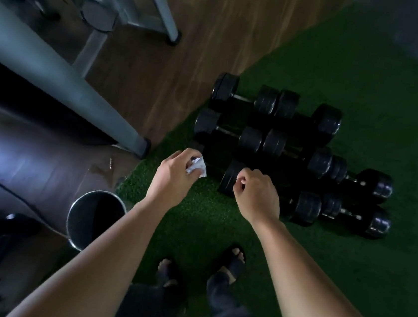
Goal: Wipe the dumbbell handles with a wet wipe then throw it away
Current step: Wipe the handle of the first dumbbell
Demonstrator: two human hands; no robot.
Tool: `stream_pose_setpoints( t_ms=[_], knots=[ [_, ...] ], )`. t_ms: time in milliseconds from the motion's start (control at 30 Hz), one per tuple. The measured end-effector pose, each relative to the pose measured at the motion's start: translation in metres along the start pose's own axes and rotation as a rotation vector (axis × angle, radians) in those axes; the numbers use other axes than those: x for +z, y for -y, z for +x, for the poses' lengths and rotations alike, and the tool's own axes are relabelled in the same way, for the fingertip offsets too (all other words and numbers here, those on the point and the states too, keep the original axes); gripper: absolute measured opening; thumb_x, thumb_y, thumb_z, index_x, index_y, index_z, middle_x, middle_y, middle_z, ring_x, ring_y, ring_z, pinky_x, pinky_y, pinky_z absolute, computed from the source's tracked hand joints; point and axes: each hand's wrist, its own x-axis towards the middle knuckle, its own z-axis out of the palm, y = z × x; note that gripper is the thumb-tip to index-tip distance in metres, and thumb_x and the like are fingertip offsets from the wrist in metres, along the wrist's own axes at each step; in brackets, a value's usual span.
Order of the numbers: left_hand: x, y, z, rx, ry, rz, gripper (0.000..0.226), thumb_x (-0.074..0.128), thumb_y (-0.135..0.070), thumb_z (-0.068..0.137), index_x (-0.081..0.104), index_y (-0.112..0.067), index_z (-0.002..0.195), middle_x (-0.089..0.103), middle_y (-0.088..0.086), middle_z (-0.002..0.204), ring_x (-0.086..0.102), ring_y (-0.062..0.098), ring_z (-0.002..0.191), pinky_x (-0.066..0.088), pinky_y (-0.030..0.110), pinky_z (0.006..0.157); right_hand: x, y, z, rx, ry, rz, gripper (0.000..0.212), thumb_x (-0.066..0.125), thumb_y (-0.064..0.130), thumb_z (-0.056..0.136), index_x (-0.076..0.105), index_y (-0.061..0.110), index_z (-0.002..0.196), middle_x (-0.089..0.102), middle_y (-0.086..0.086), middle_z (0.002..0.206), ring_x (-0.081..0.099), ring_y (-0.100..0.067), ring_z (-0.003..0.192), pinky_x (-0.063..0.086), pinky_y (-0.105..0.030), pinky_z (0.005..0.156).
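1. The left hand (174, 175), at the middle of the frame, has its fingers and thumb curled around a crumpled white wet wipe (197, 168). The wipe's bunched edge sticks out on the hand's right side.
2. The wipe is held in the air above the left edge of the green artificial turf mat (366, 98), just left of the nearest dumbbell and apart from it.
3. The right hand (258, 195), just right of centre, has its fingers curled in toward the palm and the thumb against the forefinger. Nothing can be seen in its grip.
4. The right hand hovers over the round end of the nearest of the black round-headed dumbbells (250, 139). Whether it touches that end cannot be told.
5. The dumbbells lie in rows on the turf, from the centre toward the right of the frame. Their metal handles mostly sit in shadow.
6. A round shiny metal bin (78, 221) stands open at lower left, on the dark floor beside the turf's edge and below the left forearm.
7. Brown wood-plank flooring (190, 39) fills the top centre.
8. A grey metal machine frame (56, 70) crosses the upper left.
9. Two feet in dark open-toed sandals (232, 262) stand on the turf at bottom centre.
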Motion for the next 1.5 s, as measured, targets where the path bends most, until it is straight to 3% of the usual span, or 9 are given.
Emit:
stream_pose_setpoints(
  t_ms=[100, 233, 700, 900, 1033, 1100, 1233, 1433, 1500],
  knots=[
    [0.060, 0.033, 0.041, -0.051, -0.023, -0.047, 0.022, 0.070, -0.025, 0.088, 0.065, -0.029, 0.109, 0.061, -0.011, 0.090, 0.056, 0.003, 0.081, 0.037, 0.009, 0.064, 0.054, -0.036, 0.040, 0.037, 0.004, 0.013, 0.012, 0.052, 0.026, 0.097, 0.063, 0.021, 0.098, 0.062, 0.003, 0.093, 0.057, -0.018, 0.088, 0.054, -0.039, 0.074],
    [0.136, 0.094, 0.092, -0.135, -0.060, -0.110, 0.019, 0.069, -0.028, 0.089, 0.065, -0.027, 0.107, 0.065, -0.013, 0.091, 0.059, 0.007, 0.084, 0.042, 0.021, 0.068, 0.137, -0.080, 0.081, 0.085, -0.031, 0.058, 0.008, 0.056, 0.024, 0.096, 0.064, 0.022, 0.094, 0.061, 0.004, 0.090, 0.057, -0.017, 0.086, 0.055, -0.040, 0.071],
    [0.316, 0.265, 0.181, -0.272, -0.227, -0.246, 0.010, 0.064, -0.024, 0.095, 0.061, -0.025, 0.104, 0.064, -0.007, 0.099, 0.060, 0.008, 0.082, 0.040, 0.004, 0.059, 0.355, -0.152, 0.199, 0.018, -0.246, -0.057, 0.032, 0.056, 0.029, 0.093, 0.057, 0.013, 0.121, 0.054, -0.007, 0.124, 0.051, -0.028, 0.120, 0.045, -0.042, 0.100],
    [0.371, 0.275, 0.200, -0.090, -0.349, -0.108, 0.024, 0.059, -0.020, 0.097, 0.062, -0.023, 0.121, 0.059, -0.002, 0.108, 0.049, 0.007, 0.083, 0.036, 0.019, 0.068, 0.394, -0.165, 0.218, 0.045, -0.319, -0.153, 0.043, 0.039, 0.039, 0.100, 0.052, 0.014, 0.132, 0.053, -0.005, 0.138, 0.044, -0.028, 0.134, 0.031, -0.044, 0.114],
    [0.401, 0.279, 0.207, -0.226, -0.382, -0.157, 0.028, 0.055, -0.021, 0.099, 0.063, -0.023, 0.126, 0.063, 0.001, 0.117, 0.059, 0.015, 0.097, 0.041, 0.022, 0.078, 0.402, -0.167, 0.219, 0.039, -0.395, -0.165, 0.042, 0.038, 0.037, 0.101, 0.055, 0.014, 0.131, 0.056, -0.004, 0.137, 0.046, -0.027, 0.134, 0.031, -0.044, 0.115],
    [0.416, 0.283, 0.206, -0.249, -0.350, -0.138, 0.026, 0.057, -0.021, 0.099, 0.067, -0.019, 0.122, 0.066, 0.004, 0.114, 0.065, 0.021, 0.101, 0.044, 0.021, 0.080, 0.402, -0.169, 0.220, 0.040, -0.404, -0.163, 0.042, 0.037, 0.037, 0.101, 0.056, 0.014, 0.131, 0.057, -0.004, 0.138, 0.046, -0.026, 0.134, 0.031, -0.044, 0.115],
    [0.428, 0.288, 0.202, -0.308, -0.272, -0.494, 0.009, 0.068, -0.020, 0.089, 0.074, -0.019, 0.096, 0.070, 0.007, 0.099, 0.068, 0.020, 0.094, 0.050, 0.032, 0.079, 0.402, -0.170, 0.219, 0.043, -0.395, -0.166, 0.044, 0.035, 0.039, 0.101, 0.055, 0.015, 0.132, 0.056, -0.003, 0.139, 0.044, -0.026, 0.136, 0.030, -0.044, 0.116],
    [0.430, 0.289, 0.212, -0.395, -0.503, -0.595, 0.014, 0.058, -0.012, 0.095, 0.069, -0.010, 0.104, 0.062, 0.004, 0.094, 0.059, 0.008, 0.086, 0.046, 0.021, 0.076, 0.406, -0.172, 0.220, 0.046, -0.432, -0.171, 0.044, 0.035, 0.039, 0.101, 0.056, 0.015, 0.131, 0.056, -0.002, 0.139, 0.044, -0.025, 0.136, 0.029, -0.044, 0.117],
    [0.433, 0.285, 0.211, -0.474, -0.493, -0.645, 0.018, 0.051, -0.018, 0.100, 0.064, -0.023, 0.111, 0.058, -0.006, 0.100, 0.053, 0.006, 0.090, 0.040, 0.018, 0.078, 0.408, -0.172, 0.220, 0.041, -0.449, -0.175, 0.044, 0.035, 0.039, 0.101, 0.056, 0.015, 0.131, 0.057, -0.002, 0.139, 0.045, -0.025, 0.136, 0.029, -0.044, 0.116]
  ],
)
